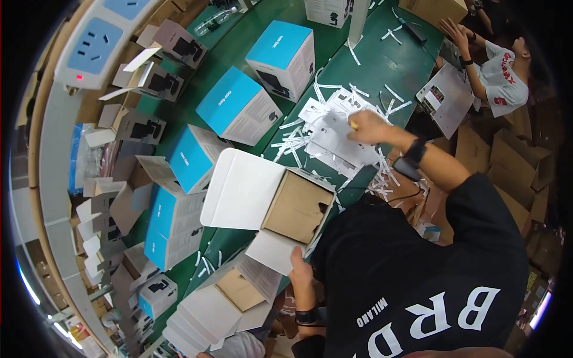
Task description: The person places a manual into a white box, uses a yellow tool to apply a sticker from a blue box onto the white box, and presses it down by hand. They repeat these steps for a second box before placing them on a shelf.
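My left hand (pixel 301 271) grips the near side of an open white box (pixel 276 253), thumb up against its flap and the other fingers mostly hidden. The wide lid of this box is folded back to the left, and a brown cardboard insert (pixel 295 209) fills its inside. Over a loose pile of white printed sheets (pixel 334 140) beyond the box, my right hand (pixel 367 127) is closed, its fingers curled together. Something small and yellow shows at its fingertips; I cannot make out what. Cut white paper strips (pixel 292 143) lie scattered around the sheets.
Closed blue-and-white boxes (pixel 239 107) stand in a row on the green table (pixel 382 65). Another open box (pixel 239 289) is at the near left, by another person. Open boxes line the left shelf, below a power strip (pixel 95 48). A co-worker (pixel 501 77) sits at the far right.
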A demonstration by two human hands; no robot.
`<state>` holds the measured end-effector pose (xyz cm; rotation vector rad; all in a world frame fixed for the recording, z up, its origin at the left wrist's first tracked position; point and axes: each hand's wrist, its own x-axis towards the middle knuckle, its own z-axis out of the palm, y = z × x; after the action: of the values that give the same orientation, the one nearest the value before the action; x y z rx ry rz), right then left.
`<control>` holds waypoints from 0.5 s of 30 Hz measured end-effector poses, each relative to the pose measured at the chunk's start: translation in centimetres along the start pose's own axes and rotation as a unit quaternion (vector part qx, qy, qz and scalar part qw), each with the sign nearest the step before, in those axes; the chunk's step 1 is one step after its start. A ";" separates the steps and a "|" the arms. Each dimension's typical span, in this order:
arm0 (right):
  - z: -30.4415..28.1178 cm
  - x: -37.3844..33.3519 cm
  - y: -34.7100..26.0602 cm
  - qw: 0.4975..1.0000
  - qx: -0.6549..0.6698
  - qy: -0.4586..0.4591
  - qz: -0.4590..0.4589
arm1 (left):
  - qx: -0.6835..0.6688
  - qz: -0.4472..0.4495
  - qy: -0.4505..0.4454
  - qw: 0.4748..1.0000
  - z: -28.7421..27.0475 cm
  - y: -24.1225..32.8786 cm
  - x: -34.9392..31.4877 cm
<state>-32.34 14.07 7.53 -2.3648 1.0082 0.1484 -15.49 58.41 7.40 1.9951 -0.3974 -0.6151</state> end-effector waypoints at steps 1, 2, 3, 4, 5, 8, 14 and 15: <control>-1.3 -0.8 -0.3 0.978 0.196 0.049 0.043 | -0.076 -0.037 0.004 0.996 0.3 1.5 -0.4; -2.9 -2.0 -0.6 0.914 0.384 0.097 0.090 | -0.152 -0.073 0.006 0.986 0.5 3.7 -0.9; -6.5 -2.6 -1.7 0.937 0.335 0.038 0.086 | -0.222 -0.108 0.017 0.969 -0.1 5.3 -1.4; -9.4 -2.6 -2.4 0.955 0.285 -0.022 0.080 | -0.219 -0.115 0.029 0.969 -0.6 6.5 -1.9; -10.5 -3.6 -2.0 0.966 0.227 0.036 0.121 | -0.243 -0.099 0.011 0.965 -0.7 8.3 -1.9; -12.6 -5.1 -0.5 0.930 0.348 0.009 0.116 | -0.296 -0.069 0.007 0.953 -0.8 11.1 -2.2; -12.6 -12.9 -17.8 0.812 0.561 0.146 -0.065 | -0.217 -0.003 0.029 0.976 -3.1 10.9 -2.4; -11.2 -12.5 -18.9 0.860 0.407 0.185 -0.247 | -0.184 0.026 0.030 0.982 -3.1 10.8 -2.3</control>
<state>-29.36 26.55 29.28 -1.7736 0.4269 -0.8002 -15.88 56.73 18.70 1.6407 -0.2754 -0.5497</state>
